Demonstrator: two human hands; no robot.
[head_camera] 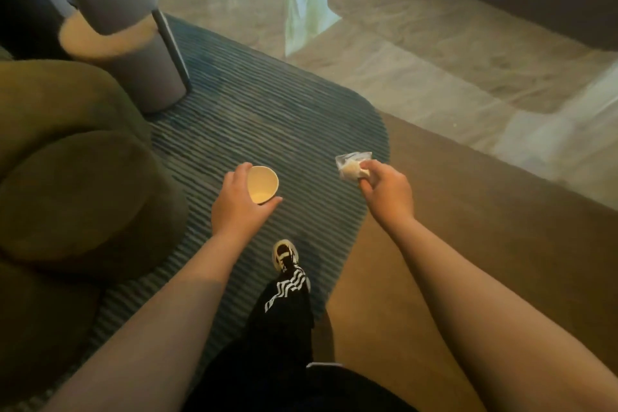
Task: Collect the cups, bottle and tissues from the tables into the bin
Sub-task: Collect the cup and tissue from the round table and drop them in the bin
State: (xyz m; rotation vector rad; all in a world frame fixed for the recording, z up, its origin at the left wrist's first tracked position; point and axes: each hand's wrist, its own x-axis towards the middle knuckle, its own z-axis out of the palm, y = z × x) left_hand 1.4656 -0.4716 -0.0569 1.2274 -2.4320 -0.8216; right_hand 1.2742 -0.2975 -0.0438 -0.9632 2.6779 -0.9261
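My left hand [235,202] grips a small pale paper cup [262,185], its open mouth facing up towards me, held out over the rug. My right hand [388,191] pinches a crumpled white tissue or wrapper with clear plastic [351,165] between thumb and fingers, out over the rug's right edge. Both arms reach forward at about the same height. No bin, bottle or table top with other litter shows in this view.
A ribbed blue-grey rug [267,110] lies underfoot, with brown floor [468,244] to the right and shiny marble floor [434,60] beyond. An olive round sofa [73,184] fills the left. A grey chair [133,53] stands at the upper left. My shoe [284,254] steps forward.
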